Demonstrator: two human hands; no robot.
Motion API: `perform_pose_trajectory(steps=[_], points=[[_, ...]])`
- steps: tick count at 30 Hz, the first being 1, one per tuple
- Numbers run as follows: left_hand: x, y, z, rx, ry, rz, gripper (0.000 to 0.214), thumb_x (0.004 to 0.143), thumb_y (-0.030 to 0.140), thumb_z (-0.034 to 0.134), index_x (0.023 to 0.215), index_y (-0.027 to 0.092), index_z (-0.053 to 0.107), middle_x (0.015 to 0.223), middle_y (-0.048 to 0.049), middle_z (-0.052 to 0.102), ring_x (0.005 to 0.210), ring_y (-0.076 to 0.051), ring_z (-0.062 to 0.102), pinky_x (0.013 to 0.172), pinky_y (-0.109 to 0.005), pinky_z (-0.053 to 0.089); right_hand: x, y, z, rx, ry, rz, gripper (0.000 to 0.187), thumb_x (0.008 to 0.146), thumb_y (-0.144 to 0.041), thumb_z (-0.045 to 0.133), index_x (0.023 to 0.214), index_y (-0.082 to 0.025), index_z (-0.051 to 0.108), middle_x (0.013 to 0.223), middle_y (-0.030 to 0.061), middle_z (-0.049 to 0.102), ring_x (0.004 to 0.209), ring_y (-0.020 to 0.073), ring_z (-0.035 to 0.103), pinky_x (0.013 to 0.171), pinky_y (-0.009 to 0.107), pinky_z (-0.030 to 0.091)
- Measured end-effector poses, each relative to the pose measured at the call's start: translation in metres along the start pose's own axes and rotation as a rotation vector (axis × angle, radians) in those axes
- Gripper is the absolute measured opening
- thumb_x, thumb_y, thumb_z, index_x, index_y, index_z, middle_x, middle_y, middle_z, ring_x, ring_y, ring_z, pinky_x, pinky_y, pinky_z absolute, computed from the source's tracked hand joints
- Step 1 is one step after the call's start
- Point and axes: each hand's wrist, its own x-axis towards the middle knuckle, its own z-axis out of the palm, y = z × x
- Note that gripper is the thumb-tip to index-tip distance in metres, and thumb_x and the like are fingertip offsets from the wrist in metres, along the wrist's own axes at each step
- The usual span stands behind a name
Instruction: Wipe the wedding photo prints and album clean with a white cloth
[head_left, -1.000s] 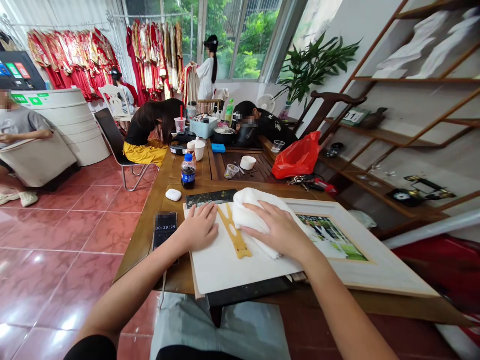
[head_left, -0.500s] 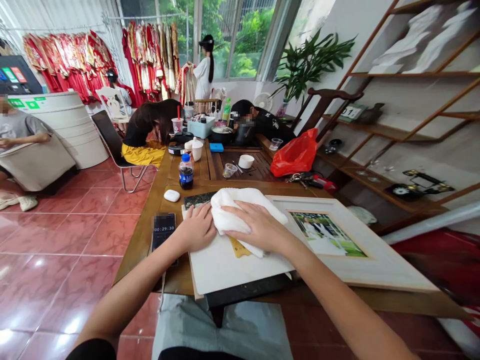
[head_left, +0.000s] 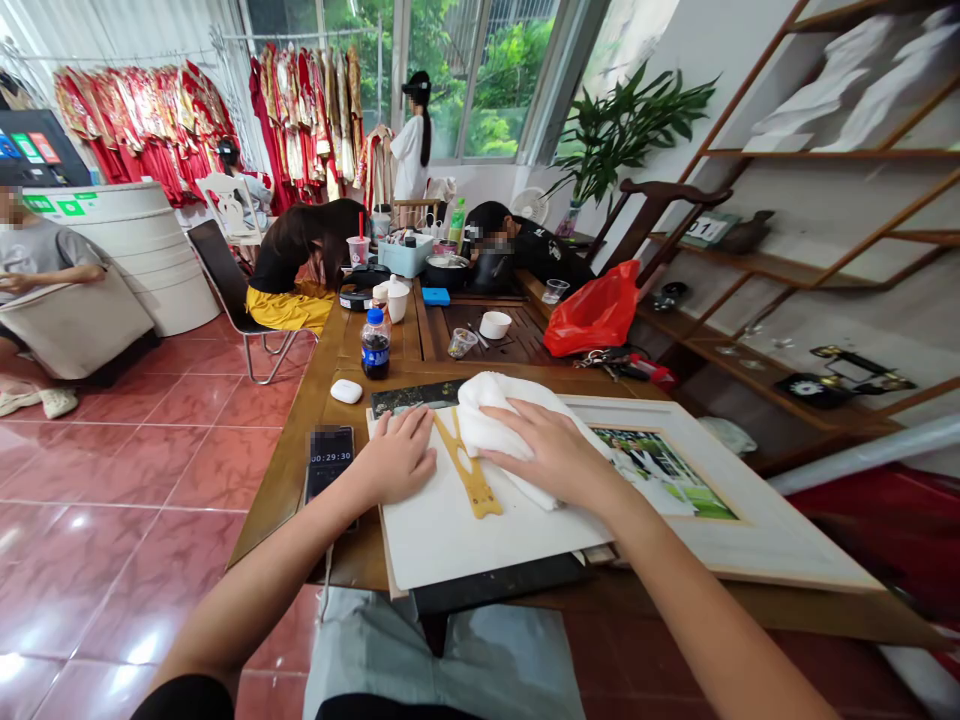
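My left hand (head_left: 397, 458) lies flat on a white board (head_left: 442, 550), fingers stretched out and holding nothing. A folded white cloth (head_left: 487, 405) sits on the board's right half, with my right hand (head_left: 544, 445) pressing and gripping it from above. Between the two hands a flat yellow strip (head_left: 474, 488) rests on the board, with an oval gap in its middle and a notched lower end. The cloth overlaps part of its right edge. Beneath the board a dark panel (head_left: 499, 588) sticks out toward me.
Right of the board lies a white-framed wedding photo (head_left: 667, 470). A phone (head_left: 331, 462), a white earbud case (head_left: 346, 391) and a cola bottle (head_left: 375, 345) stand along the left side. Farther back are a white bowl (head_left: 495, 325) and a red plastic bag (head_left: 592, 312).
My right hand has moved right with the white cloth, uncovering much more of the yellow strip. My left hand stays about where it was on the board.
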Motion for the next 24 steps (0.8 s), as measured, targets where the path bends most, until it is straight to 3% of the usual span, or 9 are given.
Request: perform_pose_trajectory(steps=[13, 18, 24], points=[[0.0, 0.0, 0.0, 0.01, 0.014, 0.005, 0.057, 0.103, 0.035, 0.027, 0.155, 0.011, 0.031, 0.16, -0.0193, 0.034, 0.148, -0.032, 0.032, 0.119, -0.058, 0.023, -0.108, -0.002, 0.005, -0.069, 0.158, -0.094, 0.058, 0.091, -0.059, 0.054, 0.143, -0.032, 0.054, 0.14, 0.0125, 0.058, 0.128, 0.0359, 0.054, 0.101, 0.055, 0.043], [0.0, 0.001, 0.0, 0.01, 0.002, -0.008, 0.058, 0.102, 0.034, 0.028, 0.153, 0.007, 0.032, 0.16, -0.0201, 0.034, 0.149, -0.033, 0.031, 0.119, -0.058, 0.023, -0.112, -0.007, 0.006, -0.059, 0.205, -0.194, 0.058, 0.092, -0.054, 0.055, 0.145, -0.031, 0.051, 0.139, 0.0139, 0.058, 0.125, 0.0356, 0.055, 0.101, 0.055, 0.04], [0.0, 0.003, -0.002, 0.009, -0.02, -0.026, 0.057, 0.103, 0.034, 0.029, 0.154, 0.009, 0.032, 0.161, -0.0187, 0.032, 0.149, -0.032, 0.03, 0.12, -0.057, 0.022, -0.103, -0.039, 0.009, -0.002, 0.17, -0.4, 0.07, 0.086, -0.06, 0.059, 0.148, -0.028, 0.047, 0.142, 0.0164, 0.053, 0.129, 0.0373, 0.05, 0.104, 0.057, 0.033]])
